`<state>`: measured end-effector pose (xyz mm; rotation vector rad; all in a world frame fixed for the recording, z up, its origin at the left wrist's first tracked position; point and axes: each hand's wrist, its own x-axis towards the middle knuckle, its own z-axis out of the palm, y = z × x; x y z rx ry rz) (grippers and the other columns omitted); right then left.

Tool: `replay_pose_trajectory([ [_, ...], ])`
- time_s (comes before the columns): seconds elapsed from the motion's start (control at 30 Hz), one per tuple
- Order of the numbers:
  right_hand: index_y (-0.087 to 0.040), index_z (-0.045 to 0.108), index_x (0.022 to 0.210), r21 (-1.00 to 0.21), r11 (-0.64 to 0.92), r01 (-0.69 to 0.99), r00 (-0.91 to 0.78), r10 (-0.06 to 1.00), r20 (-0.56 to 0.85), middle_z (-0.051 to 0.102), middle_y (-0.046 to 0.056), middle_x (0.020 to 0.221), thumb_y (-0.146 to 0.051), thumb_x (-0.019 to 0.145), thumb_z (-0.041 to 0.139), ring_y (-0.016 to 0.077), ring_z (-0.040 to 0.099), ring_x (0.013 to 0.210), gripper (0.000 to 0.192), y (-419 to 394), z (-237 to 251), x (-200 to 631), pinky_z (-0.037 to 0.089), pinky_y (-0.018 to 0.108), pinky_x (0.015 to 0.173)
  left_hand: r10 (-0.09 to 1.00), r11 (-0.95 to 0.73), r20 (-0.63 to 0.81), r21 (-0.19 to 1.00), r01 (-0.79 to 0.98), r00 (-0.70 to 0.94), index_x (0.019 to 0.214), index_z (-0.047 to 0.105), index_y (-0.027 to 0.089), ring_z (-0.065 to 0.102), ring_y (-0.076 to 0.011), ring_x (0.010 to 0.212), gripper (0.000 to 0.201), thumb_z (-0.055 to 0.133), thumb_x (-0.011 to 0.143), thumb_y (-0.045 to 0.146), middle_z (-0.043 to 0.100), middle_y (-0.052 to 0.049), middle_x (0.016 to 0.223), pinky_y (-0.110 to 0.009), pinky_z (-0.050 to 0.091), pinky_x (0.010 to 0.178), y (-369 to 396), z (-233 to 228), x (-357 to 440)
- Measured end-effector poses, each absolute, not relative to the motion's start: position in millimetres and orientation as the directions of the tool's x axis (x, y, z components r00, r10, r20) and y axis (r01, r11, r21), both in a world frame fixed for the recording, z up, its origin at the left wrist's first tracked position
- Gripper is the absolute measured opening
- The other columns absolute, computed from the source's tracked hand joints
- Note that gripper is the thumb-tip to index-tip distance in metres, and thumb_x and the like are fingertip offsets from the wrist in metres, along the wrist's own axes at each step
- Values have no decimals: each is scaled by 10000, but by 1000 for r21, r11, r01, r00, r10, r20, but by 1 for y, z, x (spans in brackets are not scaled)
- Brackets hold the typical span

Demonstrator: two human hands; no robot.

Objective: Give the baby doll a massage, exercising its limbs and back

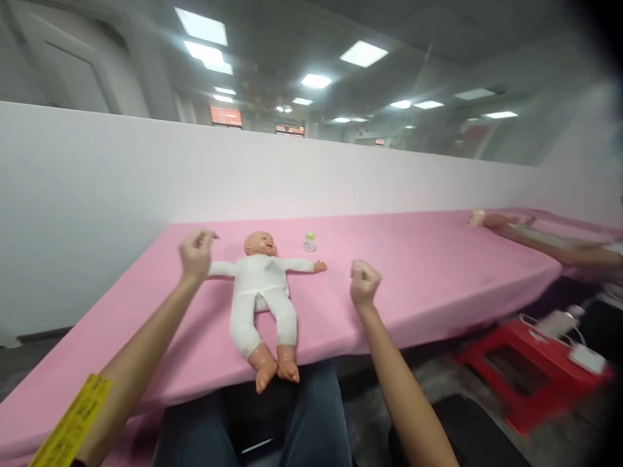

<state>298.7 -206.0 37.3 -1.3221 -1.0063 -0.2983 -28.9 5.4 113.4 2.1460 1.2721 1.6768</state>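
A baby doll [261,295] in a white suit lies on its back on the pink padded table [428,272], arms spread and bare feet hanging over the near edge. My left hand [195,254] hovers with curled fingers just above the doll's outstretched arm on the left, holding nothing. My right hand [364,282] is a closed fist to the right of the doll's other hand, apart from it. A small baby bottle [309,242] with a green cap stands upright behind the doll's arm on the right.
A white partition wall [97,188] runs behind the table. Another person's arm [545,239] reaches across the far right of the table. A red stool [530,366] with white devices on it stands on the floor at right. My legs are under the near edge.
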Motion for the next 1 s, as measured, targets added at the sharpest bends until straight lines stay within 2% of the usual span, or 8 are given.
replay_pose_trajectory([
  [0.1, -236, 406, 576, -626, 340, 702, 369, 578, 728, 416, -33, 580, -408, 931, 501, 136, 411, 563, 405, -122, 34, 254, 326, 270, 578, 711, -657, 696, 606, 447, 100, 811, 617, 167, 604, -168, 782, 261, 492, 973, 329, 663, -28, 811, -261, 472, 701, 19, 75, -36],
  [0.2, -215, 625, 737, -600, 359, 715, 240, 681, 692, 510, -41, 580, -326, 881, 521, 142, 467, 531, 209, -66, 19, 226, 321, 257, 553, 768, -619, 623, 660, 425, 151, 795, 597, 190, 578, -192, 754, 265, 473, 950, 367, 638, -27, 776, -293, 454, 722, 21, 26, -38],
  [0.3, -177, 733, 994, -591, 348, 728, 200, 717, 668, 453, -68, 499, -327, 899, 500, 161, 468, 470, 293, -38, -3, 225, 300, 263, 530, 808, -590, 492, 661, 465, 325, 1037, 677, 209, 605, -209, 739, 263, 516, 936, 390, 677, -17, 812, -311, 452, 720, 25, -5, -40],
  [0.4, -168, 720, 1226, -645, 205, 736, 231, 820, 524, 469, -70, 490, -400, 936, 482, 182, 506, 479, 441, -31, -21, 236, 328, 269, 538, 843, -537, 432, 662, 523, 320, 1181, 675, 240, 661, -229, 802, 320, 499, 955, 383, 730, -30, 900, -326, 467, 755, 25, -11, -41],
  [0.53, -196, 638, 1415, -642, 71, 763, 237, 893, 381, 622, -23, 581, -500, 963, 479, 236, 628, 592, 567, -40, -27, 248, 436, 310, 615, 879, -476, 365, 657, 585, 305, 1350, 638, 277, 704, -274, 1000, 426, 481, 968, 379, 769, -54, 1106, -361, 496, 860, 23, -6, -36],
  [0.63, -202, 620, 1447, -642, 14, 766, 216, 936, 277, 791, 95, 1033, -517, 970, 471, 297, 728, 976, 591, -44, -22, 251, 515, 393, 894, 891, -453, 320, 667, 591, 322, 1394, 621, 302, 705, -280, 1055, 450, 463, 981, 385, 775, -46, 1128, -370, 505, 911, 22, -6, -32],
  [0.73, -197, 610, 1458, -647, -42, 761, 214, 958, 189, 719, 139, 1330, -545, 981, 453, 332, 657, 1238, 611, -46, -18, 252, 466, 443, 1049, 899, -438, 305, 659, 611, 315, 1435, 600, 292, 697, -299, 1080, 482, 446, 989, 391, 769, -56, 1165, -390, 507, 917, 20, -5, -31],
  [1.0, -256, 655, 1278, -669, -69, 740, 197, 973, 117, 795, 81, 1015, -588, 1000, 416, 309, 719, 1025, 494, -51, -12, 251, 489, 410, 911, 890, -456, 312, 645, 614, 333, 1346, 672, 241, 692, -273, 823, 447, 441, 993, 389, 758, -59, 875, -346, 465, 733, 18, -1, -30],
])
